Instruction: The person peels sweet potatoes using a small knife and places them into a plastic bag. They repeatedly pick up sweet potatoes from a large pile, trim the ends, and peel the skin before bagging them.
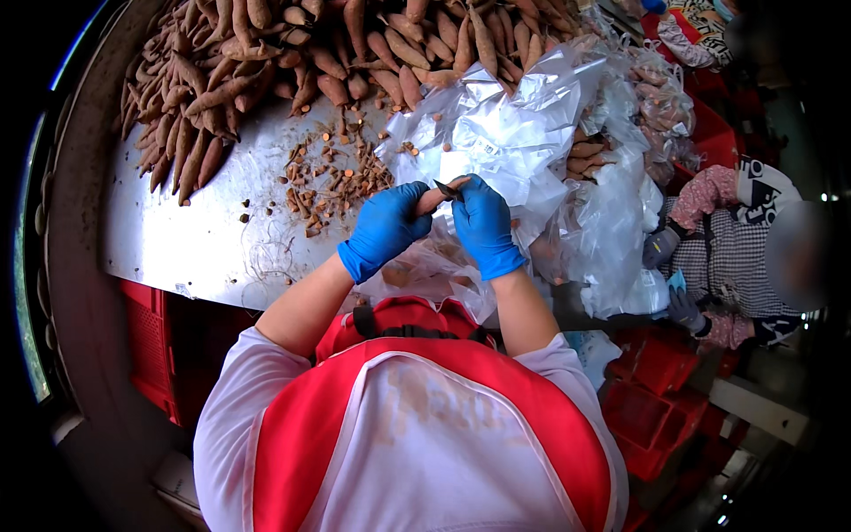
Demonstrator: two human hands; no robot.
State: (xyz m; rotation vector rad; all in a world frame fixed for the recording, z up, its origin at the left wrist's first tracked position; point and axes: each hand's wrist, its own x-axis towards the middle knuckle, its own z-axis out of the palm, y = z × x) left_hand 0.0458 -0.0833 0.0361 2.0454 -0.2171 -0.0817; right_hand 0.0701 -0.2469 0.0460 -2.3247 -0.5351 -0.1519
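Both my hands wear blue gloves and meet above the near edge of the metal table (199, 243). My left hand (392, 223) grips a sweet potato (429, 201) by its thicker part. My right hand (484, 213) is closed around the other end, with a small dark blade (447, 191) showing between its fingers and lying across the root; the handle is hidden. Left of the hands lie cut-off sweet potato tips (309, 199) and thin rootlets. Clear plastic bags (498, 146) spread behind and to the right of my hands.
Piled sweet potatoes (219, 93) fill the table's far side. Filled plastic bags (658, 106) stand at the right. A co-worker in dark gloves (725, 253) is at the right edge, another person (691, 33) farther back. Red crates (149, 346) are below the table.
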